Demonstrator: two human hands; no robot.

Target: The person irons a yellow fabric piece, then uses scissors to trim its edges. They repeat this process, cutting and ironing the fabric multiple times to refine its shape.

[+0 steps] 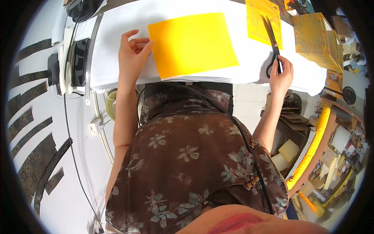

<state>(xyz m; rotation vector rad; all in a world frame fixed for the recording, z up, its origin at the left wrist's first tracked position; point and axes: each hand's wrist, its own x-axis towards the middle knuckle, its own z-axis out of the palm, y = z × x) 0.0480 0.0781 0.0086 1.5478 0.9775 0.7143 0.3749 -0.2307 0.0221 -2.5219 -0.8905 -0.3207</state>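
Two bare hands are working at a white-covered table in the head view. Left hand is resting on the cloth with fingers loosely curled and thumb extended, its fingertips touching the left edge of a plain yellow sheet; it is pressing on the sheet rather than gripping it. That sheet is lying flat near the middle of the table, slightly tilted. Right hand is closing around the handles of black scissors, whose blades are pointing away from the person and lying across a patterned yellow sheet at the far right of the table. Beyond the table's right end, a gold brocade piece is sitting. Along the left side, dark patterned strips are lying in a row on a white surface, and a black cable is running past them. At lower right, a long yellow roll is leaning among clutter.
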